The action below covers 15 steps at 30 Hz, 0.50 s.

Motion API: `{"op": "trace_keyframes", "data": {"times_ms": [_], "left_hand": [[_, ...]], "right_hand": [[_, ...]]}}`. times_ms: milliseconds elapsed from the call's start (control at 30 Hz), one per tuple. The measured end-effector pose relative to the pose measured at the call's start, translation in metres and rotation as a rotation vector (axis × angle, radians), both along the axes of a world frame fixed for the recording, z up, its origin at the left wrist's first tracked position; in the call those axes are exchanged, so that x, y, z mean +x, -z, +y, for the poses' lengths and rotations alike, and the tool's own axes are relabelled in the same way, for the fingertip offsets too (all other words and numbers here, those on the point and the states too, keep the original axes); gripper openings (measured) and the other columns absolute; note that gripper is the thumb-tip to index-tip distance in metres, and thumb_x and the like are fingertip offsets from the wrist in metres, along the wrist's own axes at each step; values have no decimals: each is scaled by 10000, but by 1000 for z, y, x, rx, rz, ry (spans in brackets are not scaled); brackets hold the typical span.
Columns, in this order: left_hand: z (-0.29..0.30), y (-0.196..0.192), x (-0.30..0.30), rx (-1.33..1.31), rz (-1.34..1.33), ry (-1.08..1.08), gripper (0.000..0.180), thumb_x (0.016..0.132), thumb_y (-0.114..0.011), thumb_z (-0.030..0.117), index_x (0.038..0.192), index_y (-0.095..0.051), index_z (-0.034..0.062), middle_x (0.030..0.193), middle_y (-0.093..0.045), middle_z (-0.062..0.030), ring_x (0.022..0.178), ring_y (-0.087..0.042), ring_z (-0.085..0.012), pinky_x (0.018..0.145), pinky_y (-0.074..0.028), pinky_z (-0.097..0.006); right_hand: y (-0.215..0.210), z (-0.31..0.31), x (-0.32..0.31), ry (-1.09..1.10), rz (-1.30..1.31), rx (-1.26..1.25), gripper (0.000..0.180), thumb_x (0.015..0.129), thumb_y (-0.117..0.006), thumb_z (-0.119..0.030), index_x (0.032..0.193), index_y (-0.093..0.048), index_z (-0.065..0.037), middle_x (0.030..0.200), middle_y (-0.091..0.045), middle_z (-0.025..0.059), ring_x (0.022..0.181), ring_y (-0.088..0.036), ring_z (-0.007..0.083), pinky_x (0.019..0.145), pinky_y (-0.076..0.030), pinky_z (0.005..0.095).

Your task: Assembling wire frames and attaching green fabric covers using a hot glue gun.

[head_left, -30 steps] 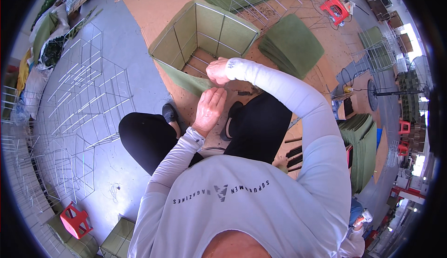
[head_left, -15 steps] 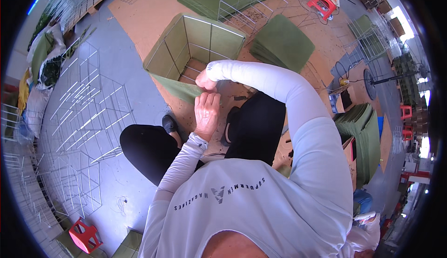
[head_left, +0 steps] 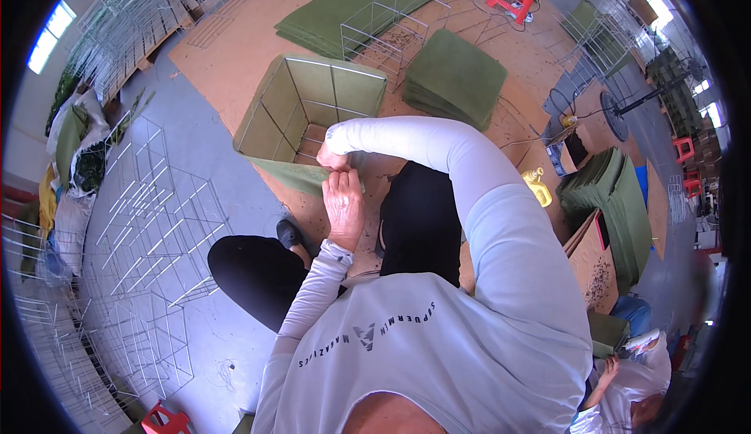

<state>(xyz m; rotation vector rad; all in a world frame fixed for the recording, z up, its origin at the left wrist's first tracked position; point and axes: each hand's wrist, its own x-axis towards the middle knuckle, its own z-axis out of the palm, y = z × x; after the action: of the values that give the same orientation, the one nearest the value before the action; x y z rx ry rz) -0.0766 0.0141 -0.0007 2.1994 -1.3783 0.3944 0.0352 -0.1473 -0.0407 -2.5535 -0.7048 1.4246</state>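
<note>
In front of me stands an open-topped box of metal wire frame [head_left: 333, 82] lined with green felt-like sheet [head_left: 285, 174]. My hands meet at the near right corner of its upper edge. My left hand [head_left: 344, 205] has its fingers curled over the edge of the sheet, pinching it from my side. Just beyond, my right hand [head_left: 332, 157] is bent in from the right, its fingers closed on the same edge. Its fingertips are partly hidden, so any small thing between the hands cannot be made out. Brown board shows through the bottom of the box.
Stacked green sheets [head_left: 458, 78] lie beyond the box, with a bare wire frame [head_left: 391, 23] beside a larger stack [head_left: 313, 23]. Many wire frames [head_left: 156, 215] cover the floor at left. A yellow bottle [head_left: 537, 187] stands at right; another person [head_left: 626, 387] works at lower right.
My view has shifted, bringing the yellow bottle and more of the other person into sight. Both hands remain at the same corner of the box, pinching the sheet's edge.
</note>
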Motion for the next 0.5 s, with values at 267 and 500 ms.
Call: {"op": "trace_keyframes", "data": {"times_ms": [267, 500], "left_hand": [[1, -14, 7, 116, 63, 5, 252, 682, -591, -23, 932, -611, 8, 845, -598, -138, 868, -552, -304, 752, -412, -416], [6, -12, 18, 156, -13, 6, 333, 617, -612, -32, 946, -585, 14, 799, -569, -123, 863, -550, -308, 758, -419, -416]], "right_hand": [[-87, -65, -33, 592, -549, 679, 295, 802, -715, -319, 952, -749, -68, 861, -742, 64, 732, -658, 130, 681, -502, 317], [-39, -227, -231, 1590, -994, 631, 222, 875, -684, -248, 949, -742, -47, 809, -704, 11, 693, -596, 65, 635, -484, 233]]}}
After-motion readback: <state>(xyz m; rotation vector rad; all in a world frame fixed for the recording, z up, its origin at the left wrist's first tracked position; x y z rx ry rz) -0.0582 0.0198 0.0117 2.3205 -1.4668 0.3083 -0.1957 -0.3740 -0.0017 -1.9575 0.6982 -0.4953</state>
